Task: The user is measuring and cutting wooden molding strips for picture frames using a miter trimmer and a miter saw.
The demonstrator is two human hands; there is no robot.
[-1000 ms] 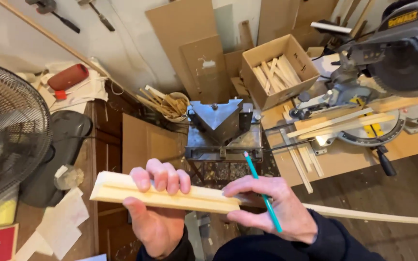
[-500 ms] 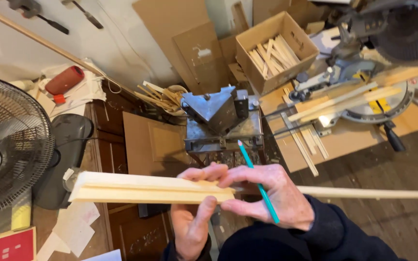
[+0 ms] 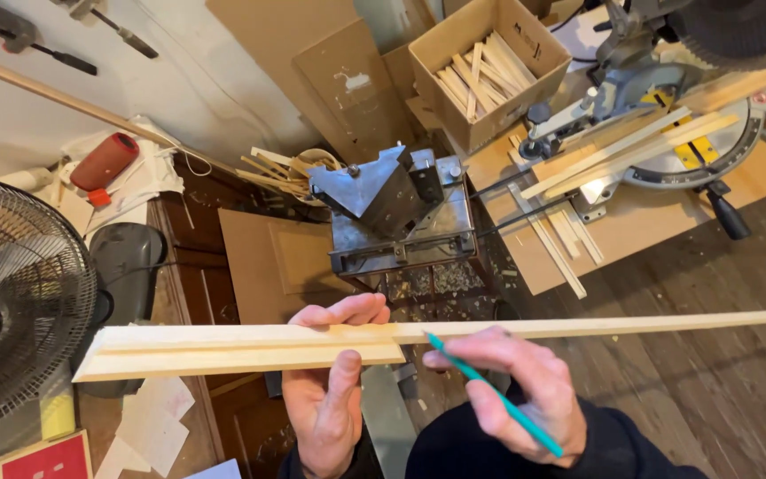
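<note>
Left hand: my left hand (image 3: 330, 399) is closed around two pale wood strips held together, fingers curled over their far edge, thumb pressed flat against the near face.
Short strip: the short moulding piece (image 3: 232, 357) lies across my left palm; its mitred end sticks out well past the left of that hand, its other end stops just right of my thumb.
Long strip: the long wood strip (image 3: 596, 325) sits touching the far side of the short one and runs on past my right hand to the picture's right edge.
Right hand: my right hand (image 3: 516, 390) pinches a teal pencil (image 3: 494, 395) between thumb and fingers, just right of my left hand, below the long strip.
Pencil tip: it rests near the short piece's right end, close under the long strip.
Done so far: I judge the two pieces are lined up, one laid on the other as a length gauge.
Left to do: I see no pencil mark on the long strip yet, though one may be too fine to show.
Beyond my hands: the miter saw (image 3: 693, 115), the metal trimmer (image 3: 392, 200) and a cardboard box of offcuts (image 3: 489, 66) stand well away; a fan (image 3: 11, 302) is far to my left.
</note>
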